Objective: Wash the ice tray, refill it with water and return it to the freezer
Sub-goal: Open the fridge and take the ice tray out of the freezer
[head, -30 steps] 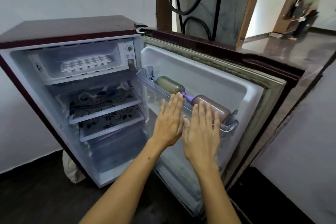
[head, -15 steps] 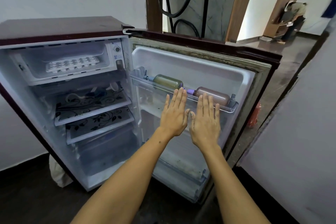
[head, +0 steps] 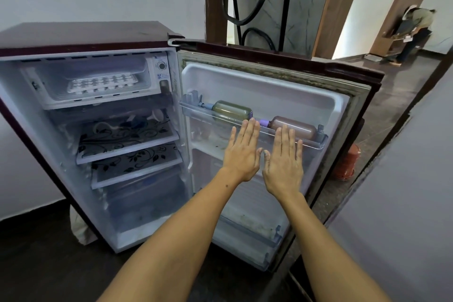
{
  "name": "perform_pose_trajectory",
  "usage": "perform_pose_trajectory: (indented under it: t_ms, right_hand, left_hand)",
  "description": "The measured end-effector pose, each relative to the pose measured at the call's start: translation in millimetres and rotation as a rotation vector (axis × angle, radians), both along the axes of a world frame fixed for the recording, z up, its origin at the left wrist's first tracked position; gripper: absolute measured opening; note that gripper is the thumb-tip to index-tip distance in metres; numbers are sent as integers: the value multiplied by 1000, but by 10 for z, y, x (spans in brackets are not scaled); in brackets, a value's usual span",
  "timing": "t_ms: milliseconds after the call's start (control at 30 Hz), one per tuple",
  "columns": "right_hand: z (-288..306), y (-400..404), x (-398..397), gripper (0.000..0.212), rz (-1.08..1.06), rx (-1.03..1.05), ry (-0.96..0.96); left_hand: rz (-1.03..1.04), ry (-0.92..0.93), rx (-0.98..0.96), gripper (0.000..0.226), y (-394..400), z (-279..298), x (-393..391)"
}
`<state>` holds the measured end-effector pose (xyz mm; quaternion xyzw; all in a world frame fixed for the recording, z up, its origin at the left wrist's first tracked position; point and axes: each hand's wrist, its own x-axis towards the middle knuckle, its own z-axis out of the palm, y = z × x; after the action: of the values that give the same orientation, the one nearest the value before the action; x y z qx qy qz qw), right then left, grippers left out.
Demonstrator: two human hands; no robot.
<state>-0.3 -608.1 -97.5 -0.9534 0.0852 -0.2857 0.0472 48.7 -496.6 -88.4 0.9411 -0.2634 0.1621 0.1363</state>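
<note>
- While the small fridge (head: 81,39) stands open, the head view shows the ice tray (head: 103,84) lying flat in the freezer box (head: 95,81) at the top.
- Both hands are held out flat in front of the open door (head: 269,95), palms facing away.
- The left hand (head: 242,152) has straight fingers (head: 250,130) and holds nothing.
- The right hand (head: 284,159) is just the same (flat and free), just beside the left one.
- Two bottles (head: 231,110) lie on their sides in the door shelf (head: 316,144), right above the fingertips.
- From the hands, the tray is up and off to the left, well apart from them.
- Its long side runs left to right, across the freezer box mouth.
- I think the left hand is nearer, so it has the shorter reach.
- Whether the tray holds water or ice I cannot tell from here; it may already be back in place.
</note>
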Motion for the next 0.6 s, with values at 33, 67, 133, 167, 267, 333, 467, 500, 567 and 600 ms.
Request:
perform_pose_trajectory:
  t_ms: [33, 67, 133, 167, 267, 333, 467, 500, 567, 600]
  right_hand:
    - [-3, 7, 4, 65, 0, 11, 0]
    - [-2, 23, 5, 65, 0, 26, -3]
    - [1, 80, 9, 64, -7, 69, -15]
    - [-4, 115, 11, 64, -10, 96, -24]
    - [-26, 210, 37, 62, -16, 183, -70]
    - [-8, 273, 69, 62, -31, 245, -112]
    - [233, 609, 211, 68, -122, 558, -168]
    - [316, 748, 266, 68, -120, 627, -193]
    - [431, 1087, 407, 67, -32, 682, -221]
    - [470, 1273, 493, 67, 41, 689, -224]
  left_hand:
    - [2, 8, 5, 70, 8, 0, 1]
    - [4, 13, 5, 70, 21, 0, 0]
    - [-6, 16, -3, 71, 49, 21, -8]
    - [-15, 19, -18, 71, 64, 41, -24]
    - [-17, 39, -146, 69, 197, 79, -137]
    - [24, 57, -264, 63, 407, 62, -223]
    - [191, 98, -467, 57, 988, 31, -216]
    - [236, 115, -515, 57, 1135, 43, -167]
    - [323, 153, -614, 57, 1433, 76, -37]
    - [364, 163, -660, 57, 1586, 94, 43]
